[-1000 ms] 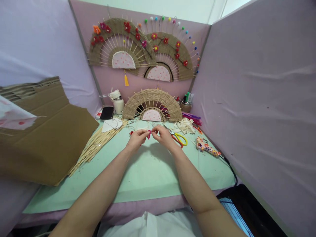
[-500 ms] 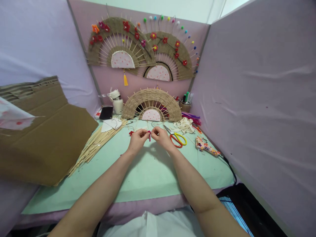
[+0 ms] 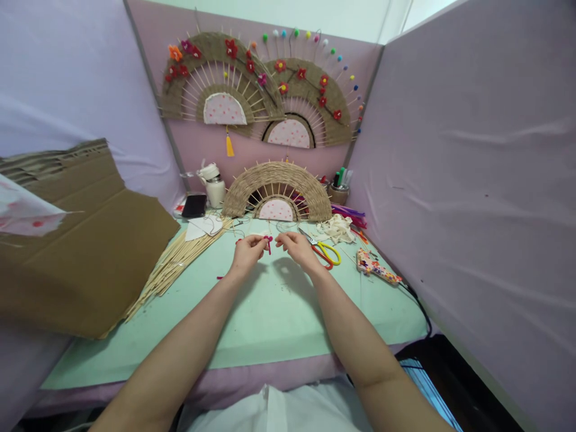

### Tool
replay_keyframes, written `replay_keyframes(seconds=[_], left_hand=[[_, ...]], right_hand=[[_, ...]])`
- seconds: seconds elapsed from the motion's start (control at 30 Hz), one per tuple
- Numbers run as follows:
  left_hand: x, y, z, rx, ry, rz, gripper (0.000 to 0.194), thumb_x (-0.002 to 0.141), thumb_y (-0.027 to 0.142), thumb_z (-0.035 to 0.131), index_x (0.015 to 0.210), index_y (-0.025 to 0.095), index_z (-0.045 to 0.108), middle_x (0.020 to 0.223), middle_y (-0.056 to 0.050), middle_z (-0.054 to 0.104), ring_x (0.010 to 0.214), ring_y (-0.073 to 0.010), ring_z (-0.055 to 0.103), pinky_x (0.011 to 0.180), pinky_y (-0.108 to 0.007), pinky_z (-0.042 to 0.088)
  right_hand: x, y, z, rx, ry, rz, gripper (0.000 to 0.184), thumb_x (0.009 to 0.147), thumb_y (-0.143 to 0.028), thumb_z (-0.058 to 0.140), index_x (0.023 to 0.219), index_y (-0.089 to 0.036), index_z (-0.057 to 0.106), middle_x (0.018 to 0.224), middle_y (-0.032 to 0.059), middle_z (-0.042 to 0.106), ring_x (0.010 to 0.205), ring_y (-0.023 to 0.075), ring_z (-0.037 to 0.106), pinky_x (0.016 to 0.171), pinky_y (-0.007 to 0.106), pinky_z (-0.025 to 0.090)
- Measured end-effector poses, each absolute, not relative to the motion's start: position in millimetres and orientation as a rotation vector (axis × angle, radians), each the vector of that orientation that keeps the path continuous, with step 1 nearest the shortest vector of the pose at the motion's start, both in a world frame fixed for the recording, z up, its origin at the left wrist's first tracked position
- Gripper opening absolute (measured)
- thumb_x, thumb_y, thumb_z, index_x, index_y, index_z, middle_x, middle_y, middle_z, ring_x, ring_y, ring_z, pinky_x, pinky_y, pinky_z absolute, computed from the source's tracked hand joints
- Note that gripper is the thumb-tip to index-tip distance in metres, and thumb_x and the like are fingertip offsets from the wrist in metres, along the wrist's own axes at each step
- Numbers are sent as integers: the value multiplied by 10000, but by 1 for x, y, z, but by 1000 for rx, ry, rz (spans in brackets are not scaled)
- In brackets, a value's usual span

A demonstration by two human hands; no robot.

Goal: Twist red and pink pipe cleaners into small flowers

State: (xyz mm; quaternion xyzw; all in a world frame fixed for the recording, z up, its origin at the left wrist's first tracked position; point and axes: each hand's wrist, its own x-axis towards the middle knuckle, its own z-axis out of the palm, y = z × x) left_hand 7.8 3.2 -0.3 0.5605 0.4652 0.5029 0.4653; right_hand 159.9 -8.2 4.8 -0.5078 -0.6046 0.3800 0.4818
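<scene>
Two lilac walls (image 3: 450, 162) flank a mint tabletop (image 3: 279, 324), left grip (image 3: 247, 253) pinching a magenta strip (image 3: 269, 246), right grip (image 3: 297, 248) unclear.

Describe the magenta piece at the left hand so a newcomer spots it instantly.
On the pale green tabletop, find the woven half-round fan at the back. In front of it, the left hand pinches the small magenta piece, on the side toward the right hand. Unlike the similar-coloured scrap lying on the tabletop, this piece is held between fingers.
</scene>
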Motion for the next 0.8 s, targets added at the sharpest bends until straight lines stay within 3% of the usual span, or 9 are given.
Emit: replay_keyframes(seconds=[0.47, 0.8], left_hand=[[10, -4, 1, 1538, 1159, 1119, 208, 666, 333, 591, 558, 157, 571, 443, 47, 424, 441, -81, 356, 452, -218, 252], [21, -17, -2, 1796, 1250, 1402, 197, 732, 315, 548, 600, 169, 556, 524, 35, 491, 510, -88, 413, 526, -225, 317]], right_hand=[[155, -8, -1, -1257, -1566, 673, 157, 707, -313, 514, 628, -180, 535, 586, -27, 513, 567, 106, 444, 573, 231, 359], [142, -15, 3, -1286, -1338, 738, 120, 662, -276, 512, 588, -185, 489, 556, -31, 477, 534, 106, 416, 529, 232, 346]])
